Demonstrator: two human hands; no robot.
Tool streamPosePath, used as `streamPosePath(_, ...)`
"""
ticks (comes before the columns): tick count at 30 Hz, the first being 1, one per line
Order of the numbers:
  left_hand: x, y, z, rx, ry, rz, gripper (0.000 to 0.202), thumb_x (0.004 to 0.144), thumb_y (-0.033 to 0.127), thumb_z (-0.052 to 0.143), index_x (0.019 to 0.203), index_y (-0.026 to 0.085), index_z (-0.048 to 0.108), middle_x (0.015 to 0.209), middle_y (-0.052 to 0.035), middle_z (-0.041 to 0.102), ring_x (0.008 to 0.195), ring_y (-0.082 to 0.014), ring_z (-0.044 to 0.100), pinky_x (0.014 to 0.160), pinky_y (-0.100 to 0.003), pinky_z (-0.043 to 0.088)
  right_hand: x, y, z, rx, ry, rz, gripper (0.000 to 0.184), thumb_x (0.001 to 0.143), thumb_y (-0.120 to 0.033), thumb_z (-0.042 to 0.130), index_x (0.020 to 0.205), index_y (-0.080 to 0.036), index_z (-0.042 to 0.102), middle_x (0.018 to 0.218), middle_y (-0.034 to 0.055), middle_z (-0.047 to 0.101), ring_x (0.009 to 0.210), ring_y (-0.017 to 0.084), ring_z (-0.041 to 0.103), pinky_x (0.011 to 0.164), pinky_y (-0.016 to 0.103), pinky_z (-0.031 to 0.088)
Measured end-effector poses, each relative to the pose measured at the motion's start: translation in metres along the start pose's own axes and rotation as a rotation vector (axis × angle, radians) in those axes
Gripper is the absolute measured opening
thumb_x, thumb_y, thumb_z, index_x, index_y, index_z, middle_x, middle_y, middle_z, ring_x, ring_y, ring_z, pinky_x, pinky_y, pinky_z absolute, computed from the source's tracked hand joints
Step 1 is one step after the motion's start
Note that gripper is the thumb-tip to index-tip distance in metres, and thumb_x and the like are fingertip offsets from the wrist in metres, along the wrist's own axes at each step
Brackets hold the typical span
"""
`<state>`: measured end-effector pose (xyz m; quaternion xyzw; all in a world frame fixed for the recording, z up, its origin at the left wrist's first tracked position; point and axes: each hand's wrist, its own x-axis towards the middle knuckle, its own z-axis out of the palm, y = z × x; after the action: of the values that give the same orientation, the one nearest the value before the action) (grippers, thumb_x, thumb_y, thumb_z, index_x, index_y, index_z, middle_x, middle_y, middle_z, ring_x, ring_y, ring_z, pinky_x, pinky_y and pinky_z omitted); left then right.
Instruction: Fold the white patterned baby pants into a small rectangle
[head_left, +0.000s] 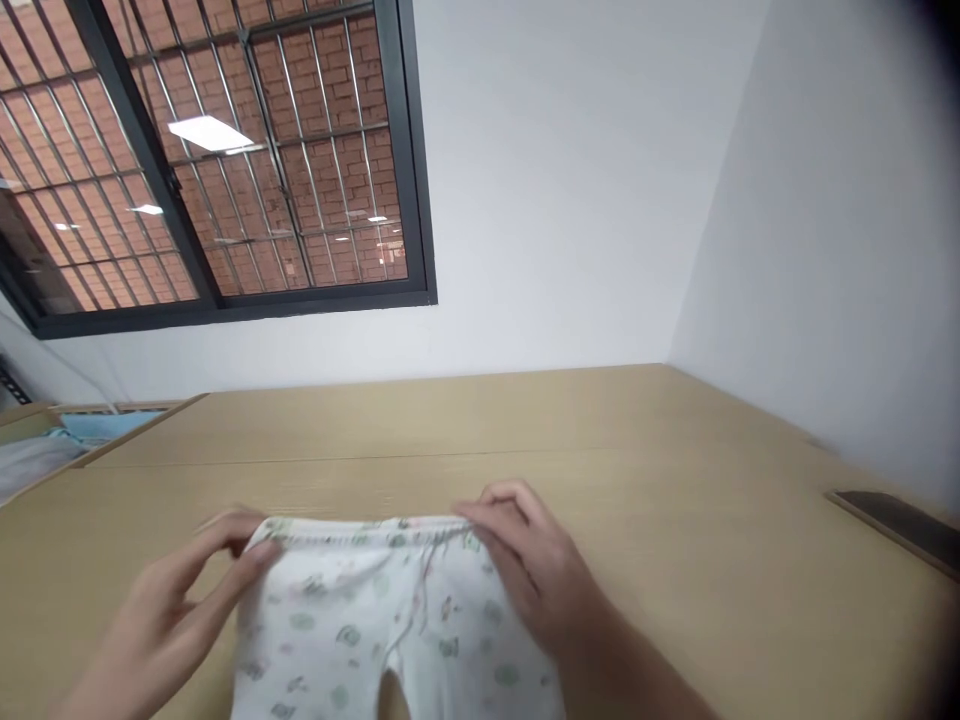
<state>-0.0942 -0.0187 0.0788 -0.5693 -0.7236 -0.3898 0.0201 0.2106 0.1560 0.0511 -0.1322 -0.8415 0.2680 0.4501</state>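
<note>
Item: trousers [375, 610], small, white with a scattered green and pink print.
Position: flat on the table [675, 480], near its front edge, between the two hands.
Orientation: long axis runs away from the person. The waistband [360, 532] is the far end and lies straight across from left to right. The legs point back toward the person and run out of view at the bottom. The fork between the legs shows low in the middle.

Left hand [161, 620]: at the left corner of the waistband, forefinger above and thumb below, pinched on the cloth. Blurred.
Right hand [536, 575]: lies on the right end of the waistband, fingers curled down over the edge, thumb hidden. Cannot tell whether it grasps the cloth or only presses on it.

Containers: wooden box [142, 412] at far left, beyond the table's corner, only partly in view. It holds a pale blue cloth [97, 425] and a white cloth [30, 460].
Other: dark hatch [892, 520] set in the table top at far right. Barred window [225, 150] in the white wall, brick behind it.
</note>
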Motion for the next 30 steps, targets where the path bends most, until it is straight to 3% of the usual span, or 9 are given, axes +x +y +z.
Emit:
streamPosePath(2,0.027,0.007,0.022,-0.078,-0.089,0.033,0.033,0.092,0.059,0.055,0.087,0.027,0.064,0.087,0.0001,0.068,0.084,-0.0198,0.061,0.073,-0.027,0.048,0.011,0.023,-0.01,-0.11,0.045,0.021,0.032,0.104,-0.027,0.042,0.126,-0.028,0.065,0.107,0.0085,0.062,0.09,0.021,0.063,0.08,0.035,0.054)
streamPosePath(5,0.062,0.004,0.067,-0.095,-0.191,0.017,0.038,0.095,0.059,0.05,0.09,0.024,0.063,0.084,-0.0006,0.066,0.079,-0.0191,0.058,0.069,-0.027,0.044,0.021,0.064,-0.02,-0.256,0.033,0.145,0.021,0.101,-0.031,0.049,0.11,-0.024,0.067,0.101,0.0074,0.066,0.094,0.024,0.063,0.085,0.038,0.051)
streamPosePath(8,0.085,-0.015,0.119,-0.055,-0.275,-0.01,0.036,0.096,0.056,0.048,0.093,0.022,0.06,0.085,-0.0003,0.065,0.074,-0.0178,0.058,0.067,-0.028,0.043,0.022,0.11,-0.023,-0.328,-0.055,0.256,0.017,0.101,-0.03,0.049,0.096,-0.022,0.064,0.1,0.0067,0.068,0.095,0.024,0.062,0.085,0.038,0.049)
streamPosePath(11,0.1,-0.038,0.167,0.017,-0.327,-0.04,0.025,0.097,0.046,0.046,0.096,0.023,0.056,0.083,0.0014,0.065,0.072,-0.0165,0.059,0.064,-0.027,0.041,0.018,0.152,-0.016,-0.369,-0.142,0.297,0.023,0.103,-0.023,0.04,0.1,-0.02,0.062,0.103,0.0081,0.067,0.1,0.024,0.061,0.087,0.036,0.047)
streamPosePath(14,0.116,-0.054,0.202,0.082,-0.359,-0.049,0.014,0.096,0.034,0.048,0.091,0.022,0.054,0.083,0.0006,0.065,0.074,-0.0168,0.059,0.064,-0.028,0.039,0.018,0.185,-0.005,-0.482,-0.192,0.324,0.026,0.104,-0.02,0.035,0.1,-0.019,0.061,0.101,0.0077,0.065,0.097,0.021,0.061,0.084,0.032,0.046)
streamPosePath(17,0.139,-0.064,0.225,0.16,-0.362,-0.066,0.012,0.098,0.029,0.049,0.093,0.02,0.056,0.09,-0.0026,0.066,0.082,-0.0176,0.06,0.071,-0.029,0.042,0.026,0.213,0.006,-0.601,-0.191,0.347,0.025,0.103,-0.017,0.038,0.098,-0.019,0.062,0.1,0.0083,0.063,0.096,0.021,0.059,0.084,0.031,0.044)
streamPosePath(23,0.184,-0.074,0.259,0.276,-0.336,-0.105,0.026,0.098,0.041,0.059,0.107,0.016,0.063,0.105,-0.005,0.066,0.096,-0.0196,0.064,0.088,-0.041,0.054,0.055,0.26,0.016,-0.712,-0.136,0.408,0.022,0.101,-0.017,0.042,0.104,-0.017,0.065,0.109,0.0121,0.06,0.104,0.026,0.054,0.09,0.035,0.038)
streamPosePath(30,0.207,-0.07,0.276,0.337,-0.291,-0.16,0.028,0.097,0.039,0.062,0.114,0.016,0.063,0.117,-0.0074,0.065,0.105,-0.0221,0.064,0.093,-0.045,0.054,0.069,0.286,0.019,-0.749,-0.12,0.443,0.024,0.103,-0.019,0.043,0.106,-0.018,0.066,0.111,0.0127,0.062,0.106,0.026,0.055,0.091,0.036,0.036)
